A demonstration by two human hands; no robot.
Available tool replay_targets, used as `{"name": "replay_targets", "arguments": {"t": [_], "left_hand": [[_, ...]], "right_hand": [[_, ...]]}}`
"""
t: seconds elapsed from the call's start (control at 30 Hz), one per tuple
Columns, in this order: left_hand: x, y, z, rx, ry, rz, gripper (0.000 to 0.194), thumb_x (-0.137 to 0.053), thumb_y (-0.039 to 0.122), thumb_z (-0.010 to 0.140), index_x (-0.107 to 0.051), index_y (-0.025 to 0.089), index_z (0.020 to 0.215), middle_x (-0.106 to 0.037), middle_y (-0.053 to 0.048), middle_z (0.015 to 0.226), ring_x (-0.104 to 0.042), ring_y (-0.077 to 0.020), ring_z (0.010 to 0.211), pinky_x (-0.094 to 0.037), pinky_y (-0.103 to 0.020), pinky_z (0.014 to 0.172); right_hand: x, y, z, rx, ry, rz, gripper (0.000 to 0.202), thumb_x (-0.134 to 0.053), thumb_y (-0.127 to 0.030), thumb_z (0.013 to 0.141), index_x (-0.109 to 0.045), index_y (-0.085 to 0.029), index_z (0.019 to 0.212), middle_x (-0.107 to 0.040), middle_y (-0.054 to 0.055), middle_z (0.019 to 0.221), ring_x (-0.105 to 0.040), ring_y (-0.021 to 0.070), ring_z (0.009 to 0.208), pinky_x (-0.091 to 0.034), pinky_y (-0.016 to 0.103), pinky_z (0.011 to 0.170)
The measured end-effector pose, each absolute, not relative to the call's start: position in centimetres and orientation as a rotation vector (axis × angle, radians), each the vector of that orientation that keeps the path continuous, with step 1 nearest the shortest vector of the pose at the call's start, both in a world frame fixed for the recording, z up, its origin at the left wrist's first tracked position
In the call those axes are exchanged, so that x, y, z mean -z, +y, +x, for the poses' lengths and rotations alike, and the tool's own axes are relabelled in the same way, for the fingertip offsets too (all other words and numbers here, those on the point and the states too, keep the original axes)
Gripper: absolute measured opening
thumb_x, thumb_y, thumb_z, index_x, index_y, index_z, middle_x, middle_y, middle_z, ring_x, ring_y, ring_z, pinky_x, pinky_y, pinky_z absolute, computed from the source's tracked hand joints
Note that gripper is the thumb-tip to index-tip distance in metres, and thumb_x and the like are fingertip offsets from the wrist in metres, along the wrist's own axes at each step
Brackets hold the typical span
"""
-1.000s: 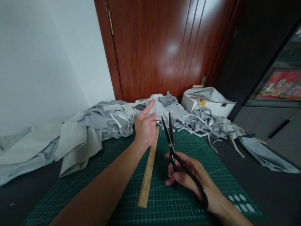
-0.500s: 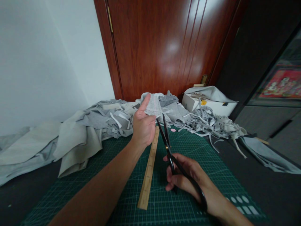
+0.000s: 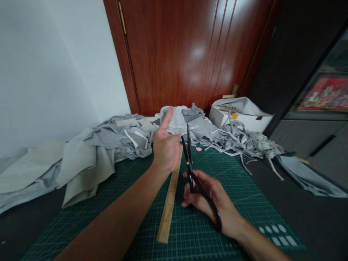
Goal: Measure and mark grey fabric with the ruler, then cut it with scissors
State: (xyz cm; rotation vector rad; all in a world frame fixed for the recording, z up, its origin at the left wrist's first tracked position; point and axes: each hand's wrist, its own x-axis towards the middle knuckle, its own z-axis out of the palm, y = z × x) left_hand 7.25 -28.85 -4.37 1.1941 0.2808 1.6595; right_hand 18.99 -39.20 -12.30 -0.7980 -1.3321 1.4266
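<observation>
My left hand (image 3: 167, 150) is closed on a small piece of light grey fabric (image 3: 176, 125), held up above the far part of the green cutting mat (image 3: 130, 203). My right hand (image 3: 208, 197) grips black scissors (image 3: 193, 174) by the handles. Their blades are spread apart and point away from me, the tips close to the fabric's lower right edge. Whether a blade touches the cloth, I cannot tell. Under my hands a wooden ruler (image 3: 170, 206) lies lengthwise on the mat.
Grey and cream fabric (image 3: 89, 156) is heaped along the left and back. A tangle of grey strips (image 3: 244, 141) lies at the right, before a white box (image 3: 244, 119). A pink disc (image 3: 198, 149) rests on the mat. Behind stands a wooden door (image 3: 174, 54).
My right hand has brought the scissors forward and left, closer to the fabric, with the blades still apart. My left hand keeps its hold on the fabric. The view has shifted slightly.
</observation>
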Motion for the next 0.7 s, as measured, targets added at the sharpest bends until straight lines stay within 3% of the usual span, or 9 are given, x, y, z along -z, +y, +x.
{"name": "replay_targets", "arguments": {"t": [0.37,0.6,0.7], "left_hand": [[5.1,-27.0,5.9,-1.732,0.45,1.082,0.089,-0.063,0.001,0.072,-0.048,0.02,0.157,-0.072,-0.004,0.138,-0.065,-0.0203,0.128,-0.049,-0.025,0.107],[6.2,-25.9,5.8,-1.803,0.457,1.08,0.085,-0.066,0.001,0.069,-0.055,0.021,0.151,-0.081,-0.002,0.113,-0.071,-0.0221,0.119,-0.054,-0.026,0.099],[6.6,-25.9,6.2,-1.826,0.467,1.114,0.083,-0.069,0.003,0.073,-0.054,0.023,0.152,-0.077,-0.002,0.127,-0.067,-0.0245,0.128,-0.053,-0.031,0.106]], "right_hand": [[11.7,-34.2,18.3,-1.393,-1.441,-0.821,0.041,-0.081,-0.021,0.071,-0.06,-0.019,0.106,-0.063,-0.005,0.08,-0.062,0.0135,0.068,-0.055,0.031,0.07],[12.2,-33.7,17.9,-1.412,-1.41,-0.753,0.046,-0.084,-0.028,0.073,-0.058,-0.019,0.11,-0.066,-0.005,0.08,-0.064,0.0122,0.064,-0.054,0.028,0.066],[12.1,-34.0,18.1,-1.41,-1.415,-0.733,0.046,-0.083,-0.03,0.075,-0.058,-0.018,0.112,-0.065,-0.005,0.08,-0.062,0.0116,0.064,-0.053,0.028,0.066]]}}
